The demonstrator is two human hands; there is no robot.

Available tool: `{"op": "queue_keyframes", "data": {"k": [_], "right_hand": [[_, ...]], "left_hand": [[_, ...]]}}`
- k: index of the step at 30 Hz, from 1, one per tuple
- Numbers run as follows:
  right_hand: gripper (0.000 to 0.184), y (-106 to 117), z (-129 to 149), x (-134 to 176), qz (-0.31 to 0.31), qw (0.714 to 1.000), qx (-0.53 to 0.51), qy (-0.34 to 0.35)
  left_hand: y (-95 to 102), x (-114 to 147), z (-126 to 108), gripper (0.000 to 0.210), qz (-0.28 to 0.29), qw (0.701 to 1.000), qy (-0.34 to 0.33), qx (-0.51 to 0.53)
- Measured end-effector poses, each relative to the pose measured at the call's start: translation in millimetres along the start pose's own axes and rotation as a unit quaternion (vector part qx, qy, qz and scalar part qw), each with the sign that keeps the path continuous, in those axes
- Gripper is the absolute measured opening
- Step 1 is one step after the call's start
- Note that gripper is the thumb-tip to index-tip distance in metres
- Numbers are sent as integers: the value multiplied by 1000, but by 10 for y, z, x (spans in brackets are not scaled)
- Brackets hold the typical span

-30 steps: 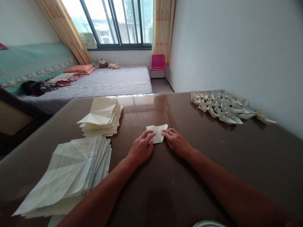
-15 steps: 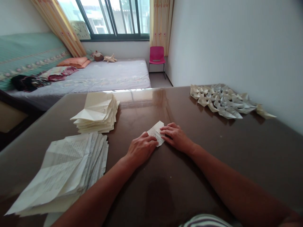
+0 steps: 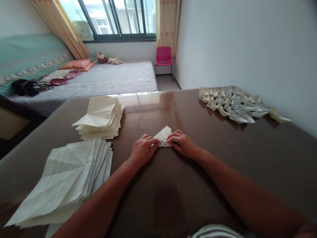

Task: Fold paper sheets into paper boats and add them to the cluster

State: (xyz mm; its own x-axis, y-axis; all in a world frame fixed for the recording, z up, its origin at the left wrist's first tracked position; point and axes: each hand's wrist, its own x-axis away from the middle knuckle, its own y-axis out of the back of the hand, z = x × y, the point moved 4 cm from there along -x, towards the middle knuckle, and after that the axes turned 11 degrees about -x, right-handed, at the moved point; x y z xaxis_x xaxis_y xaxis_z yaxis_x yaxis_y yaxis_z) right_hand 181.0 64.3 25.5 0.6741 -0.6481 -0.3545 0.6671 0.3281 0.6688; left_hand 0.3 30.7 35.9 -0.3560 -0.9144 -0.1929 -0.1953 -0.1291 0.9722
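1. While both bare forearms reach in over a brown counter [image 3: 203,205], a small piece of folded paper [image 3: 163,135] lies between the hands, out in the middle, well short of the counter's far edge.

2. On the paper's left side, the left hand [image 3: 143,148] has its thumb and fingers closed on the sheet, low down.

3. Mirroring it, the right hand [image 3: 184,143] has bent fingers, their tips clamped on the paper's right side. How hard either presses, I cannot tell.

4. Held from both sides, the paper probably stays flat and its layers stay lined up; the hard counter likely gives the fingers firm backing.

5. The paper's peak points away from the person, toward the far edge. Its straight side faces the person and runs left to right, roughly matching that far edge. The long axis seems to run the same way, but fingers cover the side corners.

6. By the counter's far left corner sits a cream paper stack [image 3: 100,115]; nearer the person, just beside it, a stack of written sheets [image 3: 69,175]. Both are probably set left to leave working room.

7. Near the far right corner, paper boats [image 3: 230,102] crowd together beside the wall [image 3: 237,46], likely grouped out of the arms' way.
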Motion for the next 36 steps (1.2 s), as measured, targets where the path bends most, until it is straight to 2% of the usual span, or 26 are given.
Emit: {"op": "queue_keyframes", "data": {"k": [3,9,12,15,26,36], "right_hand": [[16,16,8,0,-5,1000,-20,-10],[8,-26,48,-14,-6,998,-5,-64],[15,-68,34,-11,-28,995,24,-95],[17,-105,16,-14,-26,993,43,-103],[20,-139,29,-57,-10,985,123,-119],[21,-146,12,-80,2,984,131,-124]], "left_hand": [[-102,-52,93,28,29,996,79,33],[-106,-89,36,28,41,989,141,2],[-101,-83,-14,28,19,990,139,-6],[-106,-83,-44,30,6,991,135,-10],[-119,-106,-68,28,7,989,146,-32],[-113,-115,-79,27,11,989,141,-45]]}}
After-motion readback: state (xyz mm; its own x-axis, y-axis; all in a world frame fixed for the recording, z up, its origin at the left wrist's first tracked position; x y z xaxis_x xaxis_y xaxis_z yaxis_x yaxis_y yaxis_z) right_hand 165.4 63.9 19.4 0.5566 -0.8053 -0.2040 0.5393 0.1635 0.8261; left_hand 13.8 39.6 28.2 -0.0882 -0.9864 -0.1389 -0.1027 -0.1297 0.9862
